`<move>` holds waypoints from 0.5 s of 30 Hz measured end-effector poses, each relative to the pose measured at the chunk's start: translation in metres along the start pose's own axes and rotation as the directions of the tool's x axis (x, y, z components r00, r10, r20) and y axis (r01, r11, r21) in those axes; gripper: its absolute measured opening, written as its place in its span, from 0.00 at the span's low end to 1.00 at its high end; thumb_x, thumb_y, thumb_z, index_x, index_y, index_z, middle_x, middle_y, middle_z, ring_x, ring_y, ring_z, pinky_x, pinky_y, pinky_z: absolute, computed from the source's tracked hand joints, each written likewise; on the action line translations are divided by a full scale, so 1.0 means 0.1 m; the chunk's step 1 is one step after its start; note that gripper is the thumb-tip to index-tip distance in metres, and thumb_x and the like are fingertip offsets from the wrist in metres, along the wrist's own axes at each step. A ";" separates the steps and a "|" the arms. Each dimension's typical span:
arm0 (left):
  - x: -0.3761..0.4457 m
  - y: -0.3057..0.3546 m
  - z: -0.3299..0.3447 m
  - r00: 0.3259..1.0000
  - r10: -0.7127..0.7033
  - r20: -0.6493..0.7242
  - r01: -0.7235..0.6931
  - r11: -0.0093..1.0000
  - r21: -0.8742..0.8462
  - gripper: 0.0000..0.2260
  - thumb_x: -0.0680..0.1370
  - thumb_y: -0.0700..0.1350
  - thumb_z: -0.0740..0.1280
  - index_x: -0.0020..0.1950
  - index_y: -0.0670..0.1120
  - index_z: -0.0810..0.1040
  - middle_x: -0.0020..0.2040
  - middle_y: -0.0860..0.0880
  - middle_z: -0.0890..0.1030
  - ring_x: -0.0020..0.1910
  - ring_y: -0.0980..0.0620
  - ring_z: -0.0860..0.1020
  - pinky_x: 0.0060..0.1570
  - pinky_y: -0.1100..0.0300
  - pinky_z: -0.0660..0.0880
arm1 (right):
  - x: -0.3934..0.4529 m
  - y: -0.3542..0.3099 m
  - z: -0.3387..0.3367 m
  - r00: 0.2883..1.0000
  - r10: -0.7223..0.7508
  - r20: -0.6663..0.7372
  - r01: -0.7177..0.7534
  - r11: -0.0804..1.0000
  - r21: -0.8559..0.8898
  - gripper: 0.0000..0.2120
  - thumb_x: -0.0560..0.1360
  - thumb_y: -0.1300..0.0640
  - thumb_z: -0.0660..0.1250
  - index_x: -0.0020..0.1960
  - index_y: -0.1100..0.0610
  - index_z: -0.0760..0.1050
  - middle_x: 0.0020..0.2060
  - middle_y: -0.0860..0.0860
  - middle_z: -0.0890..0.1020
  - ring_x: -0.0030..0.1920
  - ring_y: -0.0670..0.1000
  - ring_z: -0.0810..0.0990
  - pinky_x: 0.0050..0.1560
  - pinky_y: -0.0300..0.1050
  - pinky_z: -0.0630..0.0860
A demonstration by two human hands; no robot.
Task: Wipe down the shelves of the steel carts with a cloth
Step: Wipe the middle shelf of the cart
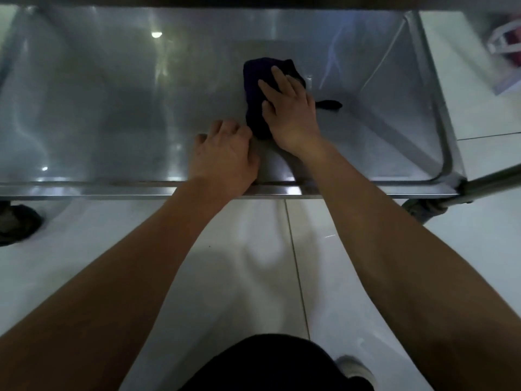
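At 6 o'clock, closest in, a dark-clothed knee (270, 362) and the toe of a pale shoe (353, 366) sit over a white tiled floor (253, 263), which lies open between the two forearms up to the cart. A grout line runs up the floor toward 12 o'clock.

The near rim (112, 190) of the steel shelf (98, 108) crosses the view from 9 to 3 o'clock as a raised lip. At its right end, about 3 o'clock, the rim meets a rounded corner and a cart post (493, 179), with a caster wheel (423, 210) just below it. Another dark wheel (19, 224) shows at 9 o'clock under the rim.

The left hand (225, 156) lies just past the rim near the centre, palm down, wrist crossing the lip. Its fingers are loosely bent, tips on the steel, and grasp nothing.

At 1 o'clock from it, just beside it, the right hand (290, 108) presses flat on a dark cloth (256, 88). Its fingers are straight and spread, pointing to 11 o'clock, pressing rather than gripping. The cloth lies bunched on the shelf surface right of centre, showing to the left of and beyond the fingers, and a small dark tail (328, 104) pokes out at the hand's 3 o'clock side.

Left of the hands the shelf stretches bare and shiny toward 9 o'clock. To the right, a shorter span runs to the raised side rail (431, 80). At 12 o'clock a dark edge (253, 2) closes the view above the far side of the shelf. Beyond the rail, at 2 o'clock, a blurred red and white object (504, 46) lies on the floor.
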State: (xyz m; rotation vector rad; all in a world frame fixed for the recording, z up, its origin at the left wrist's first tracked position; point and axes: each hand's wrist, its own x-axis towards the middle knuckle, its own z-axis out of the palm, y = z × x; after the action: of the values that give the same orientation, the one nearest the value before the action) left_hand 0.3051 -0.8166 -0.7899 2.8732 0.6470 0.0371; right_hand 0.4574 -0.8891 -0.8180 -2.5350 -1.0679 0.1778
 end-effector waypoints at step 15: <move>0.32 1.34 0.36 0.973 0.231 0.000 -0.230 0.968 -0.096 0.13 0.78 0.50 0.62 0.59 0.49 0.80 0.65 0.50 0.73 0.65 0.47 0.70 0.61 0.46 0.68 | -0.44 1.83 -0.86 0.942 0.311 -0.123 -0.318 0.948 -0.033 0.22 0.84 0.50 0.53 0.78 0.47 0.63 0.81 0.50 0.54 0.79 0.57 0.53 0.77 0.58 0.54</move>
State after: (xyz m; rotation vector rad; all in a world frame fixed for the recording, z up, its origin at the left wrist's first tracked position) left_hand 0.3932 -0.9283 -0.7995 2.8378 0.2966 0.0823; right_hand 0.5699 -1.0622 -0.8127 -2.7136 -0.6256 0.0858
